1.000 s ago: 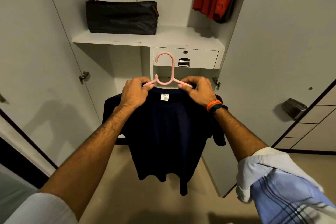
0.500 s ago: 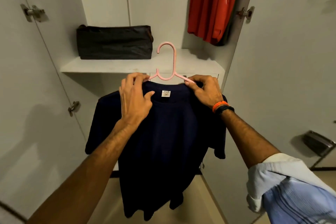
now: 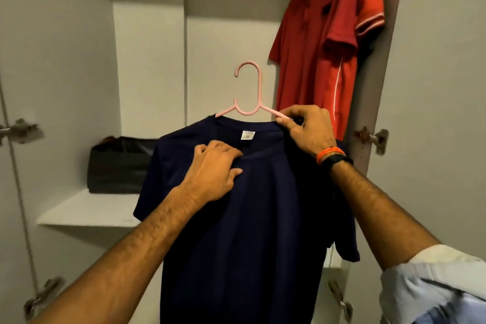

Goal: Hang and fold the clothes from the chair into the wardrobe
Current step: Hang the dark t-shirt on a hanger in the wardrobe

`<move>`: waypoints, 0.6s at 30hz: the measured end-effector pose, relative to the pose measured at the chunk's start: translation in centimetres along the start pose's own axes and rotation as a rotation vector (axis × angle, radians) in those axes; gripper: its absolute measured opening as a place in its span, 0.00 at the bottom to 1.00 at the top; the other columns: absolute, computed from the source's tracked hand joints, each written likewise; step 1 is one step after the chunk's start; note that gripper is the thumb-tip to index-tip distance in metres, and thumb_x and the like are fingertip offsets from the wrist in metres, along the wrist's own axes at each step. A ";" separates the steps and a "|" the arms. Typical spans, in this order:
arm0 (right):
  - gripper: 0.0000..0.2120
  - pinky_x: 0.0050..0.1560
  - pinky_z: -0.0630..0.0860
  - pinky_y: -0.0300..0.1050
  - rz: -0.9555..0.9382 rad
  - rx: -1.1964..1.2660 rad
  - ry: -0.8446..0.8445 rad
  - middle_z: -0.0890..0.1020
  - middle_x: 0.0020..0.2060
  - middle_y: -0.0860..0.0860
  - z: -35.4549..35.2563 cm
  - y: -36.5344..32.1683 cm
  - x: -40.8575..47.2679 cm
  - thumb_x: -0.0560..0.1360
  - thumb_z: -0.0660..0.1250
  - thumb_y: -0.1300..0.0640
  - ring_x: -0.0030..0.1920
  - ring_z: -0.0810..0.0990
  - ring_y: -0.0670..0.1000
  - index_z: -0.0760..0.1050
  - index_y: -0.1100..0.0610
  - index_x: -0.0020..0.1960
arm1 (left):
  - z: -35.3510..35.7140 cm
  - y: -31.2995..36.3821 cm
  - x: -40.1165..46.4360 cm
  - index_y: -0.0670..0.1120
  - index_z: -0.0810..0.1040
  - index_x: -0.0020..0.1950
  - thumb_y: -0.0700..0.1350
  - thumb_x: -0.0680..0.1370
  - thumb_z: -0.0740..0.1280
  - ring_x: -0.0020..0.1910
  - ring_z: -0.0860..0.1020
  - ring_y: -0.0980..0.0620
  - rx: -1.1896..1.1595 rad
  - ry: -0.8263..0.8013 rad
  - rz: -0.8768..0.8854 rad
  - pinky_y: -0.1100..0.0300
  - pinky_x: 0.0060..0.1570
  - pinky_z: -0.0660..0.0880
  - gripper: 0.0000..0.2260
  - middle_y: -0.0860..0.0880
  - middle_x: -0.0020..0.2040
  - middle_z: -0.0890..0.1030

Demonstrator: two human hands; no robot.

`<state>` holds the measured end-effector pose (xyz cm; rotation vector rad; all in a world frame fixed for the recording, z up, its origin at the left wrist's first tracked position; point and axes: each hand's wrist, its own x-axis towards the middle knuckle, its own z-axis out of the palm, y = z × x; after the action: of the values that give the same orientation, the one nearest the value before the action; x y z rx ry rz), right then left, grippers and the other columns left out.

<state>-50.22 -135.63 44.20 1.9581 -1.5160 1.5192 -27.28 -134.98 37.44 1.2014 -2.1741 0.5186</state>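
Shirt (image 3: 244,218) on pink hanger (image 3: 248,102), held up before wardrobe (image 3: 150,60). Right hand (image 3: 307,129) pinching hanger arm at collar; left hand (image 3: 213,168) loosely curled, gripping chest fabric. Next: release left, lift hook above fingers, beside red shirt (image 3: 323,42); rail unseen.

A navy blue T-shirt (image 3: 249,218) hangs upright on a pink plastic hanger (image 3: 248,102), white size label at the neckline, sleeves drooping at 4 and 8 o'clock. The hanger's hook points to 12 o'clock, free of any rail. At 2 o'clock, a red polo shirt (image 3: 323,42) hangs inside the white wardrobe (image 3: 150,60).
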 end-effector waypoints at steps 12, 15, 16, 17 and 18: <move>0.10 0.53 0.80 0.53 0.002 -0.326 0.196 0.86 0.46 0.49 2.1 2.6 18.1 0.72 0.74 0.48 0.51 0.83 0.54 0.84 0.44 0.53 | 4.1 -7.0 21.8 0.53 0.73 0.69 0.54 0.78 0.68 0.68 0.68 0.52 -0.283 0.076 0.128 0.46 0.70 0.63 0.20 0.54 0.64 0.76; 0.09 0.53 0.79 0.50 0.028 -0.448 0.237 0.85 0.47 0.49 2.6 2.6 22.6 0.74 0.73 0.48 0.52 0.82 0.55 0.84 0.44 0.54 | 5.0 -8.7 27.3 0.53 0.74 0.69 0.54 0.78 0.68 0.68 0.68 0.53 -0.370 0.116 0.184 0.46 0.70 0.63 0.20 0.55 0.65 0.77; 0.09 0.52 0.78 0.50 0.038 -0.499 0.258 0.85 0.48 0.49 2.7 2.5 24.3 0.74 0.72 0.48 0.52 0.82 0.56 0.83 0.44 0.54 | 5.2 -9.3 29.5 0.53 0.74 0.69 0.54 0.78 0.68 0.68 0.68 0.53 -0.387 0.120 0.205 0.46 0.71 0.63 0.20 0.55 0.65 0.76; 0.09 0.52 0.78 0.50 0.043 -0.544 0.269 0.85 0.48 0.50 2.7 2.5 25.5 0.74 0.72 0.48 0.53 0.82 0.57 0.83 0.44 0.54 | 5.3 -9.6 31.2 0.53 0.74 0.69 0.54 0.78 0.69 0.68 0.68 0.53 -0.398 0.124 0.221 0.46 0.71 0.64 0.20 0.55 0.65 0.76; 0.09 0.52 0.77 0.50 0.052 -0.585 0.287 0.85 0.49 0.51 2.8 2.4 26.6 0.74 0.71 0.48 0.53 0.82 0.58 0.83 0.43 0.55 | 5.4 -9.9 32.6 0.53 0.73 0.69 0.54 0.78 0.69 0.68 0.68 0.53 -0.407 0.130 0.235 0.46 0.71 0.64 0.20 0.55 0.65 0.76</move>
<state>-52.61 -153.76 63.82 1.3216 -1.6485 1.1327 -33.96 -163.56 55.53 0.6823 -2.1825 0.2224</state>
